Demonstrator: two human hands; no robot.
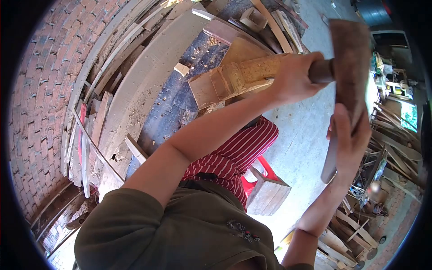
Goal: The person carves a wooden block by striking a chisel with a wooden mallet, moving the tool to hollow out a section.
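My left hand (299, 78) is closed around a dark round stub (321, 71) that meets the side of a long dark brown wooden block (352, 58). The block is raised upright close to the camera, its upper end blurred. Lower down, my right hand (348, 137) wraps around the same block, fingers closed. Below those fingers a flat, grey-brown round-ended piece (330, 162) sticks out; its join to the block is hidden by the hand. Left of my left hand lies a yellowish-brown wooden piece with a carved surface (256, 72).
A blue-grey worktop (166, 96) with shavings and a small wood chip (181, 69) lies at left. Long boards (148, 76) lean along a brick wall (49, 90). A wooden block (270, 195) rests by a red plastic stool (268, 168). Piled timber (396, 144) lies at right.
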